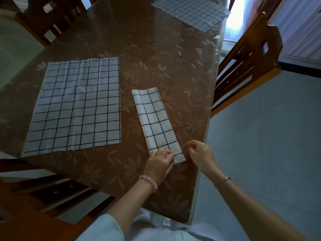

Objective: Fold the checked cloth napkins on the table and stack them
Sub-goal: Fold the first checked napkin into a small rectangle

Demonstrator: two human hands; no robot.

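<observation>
A white napkin with black checks, folded into a long narrow strip (155, 120), lies on the brown table near its right edge. My left hand (160, 160) pinches the strip's near end at its left corner. Just right of that end, my right hand (199, 153) hovers with fingers loosely curled and does not clearly hold the cloth. A second checked napkin (76, 105) lies spread flat to the left. A third napkin (191, 12) lies flat at the far right corner of the table.
The table (156, 54) has a glossy leaf-patterned cover, and its right edge runs close to the strip. Wooden chairs stand at the right (246, 61), the near left (43, 193) and the far left (52, 20).
</observation>
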